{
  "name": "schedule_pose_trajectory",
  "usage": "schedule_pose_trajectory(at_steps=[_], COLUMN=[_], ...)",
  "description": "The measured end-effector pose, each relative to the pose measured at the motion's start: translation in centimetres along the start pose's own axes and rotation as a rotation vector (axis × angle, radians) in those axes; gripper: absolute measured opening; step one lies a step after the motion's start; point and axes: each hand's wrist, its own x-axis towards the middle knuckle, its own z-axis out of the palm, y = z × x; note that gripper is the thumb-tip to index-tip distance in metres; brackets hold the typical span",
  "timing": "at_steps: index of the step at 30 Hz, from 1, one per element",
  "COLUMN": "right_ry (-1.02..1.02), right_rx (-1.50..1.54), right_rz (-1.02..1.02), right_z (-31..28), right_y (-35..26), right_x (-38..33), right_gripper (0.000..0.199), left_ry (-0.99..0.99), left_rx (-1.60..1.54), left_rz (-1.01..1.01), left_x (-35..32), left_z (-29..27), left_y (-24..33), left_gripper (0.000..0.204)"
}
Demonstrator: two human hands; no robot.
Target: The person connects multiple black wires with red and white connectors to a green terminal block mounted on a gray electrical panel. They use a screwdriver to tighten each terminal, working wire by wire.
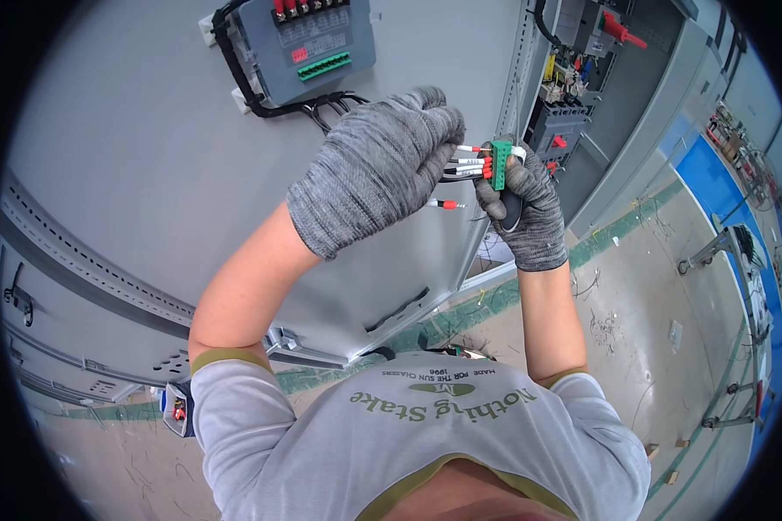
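Both my hands wear grey knit gloves. My left hand (381, 165) is closed, its fingertips on several thin wires (469, 171) with white sleeves and red ferrules. Most of these wires run into a green terminal plug (500, 165). One wire with a red ferrule (447, 205) hangs loose below, its bare tip apart from the plug. My right hand (534, 208) grips the plug between thumb and fingers. A dark, rounded handle (511, 211) also sits in that palm; its other end is hidden.
A grey meter module (308, 52) with a green socket (324, 66) is mounted on the cabinet door (148, 165). Black bundled cable (235, 65) runs round it. At the right, the open cabinet holds a breaker (558, 130). A wheeled cart (738, 252) stands farther right.
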Motion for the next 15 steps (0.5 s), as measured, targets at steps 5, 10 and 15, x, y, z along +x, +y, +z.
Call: schedule_pose_trajectory(at_steps=[5,10,15], right_ry=[-0.071,-0.076,0.035], right_rx=[-0.040,-0.065,-0.175], right_rz=[0.016,0.001,0.013], right_z=[-0.1,0.1,1.1], right_y=[-0.1,-0.1,-0.4], right_x=[-0.1,0.0,-0.4], right_gripper=[0.023,0.025,0.025], left_ry=[-0.086,-0.124,-0.074], left_rx=[-0.167,-0.283,-0.007], left_rz=[0.005,-0.083,0.019], left_x=[0.3,0.5,0.5], left_z=[-0.3,-0.3,-0.3], left_y=[-0.7,-0.8,-1.0], left_gripper=[0.008,0.010,0.014])
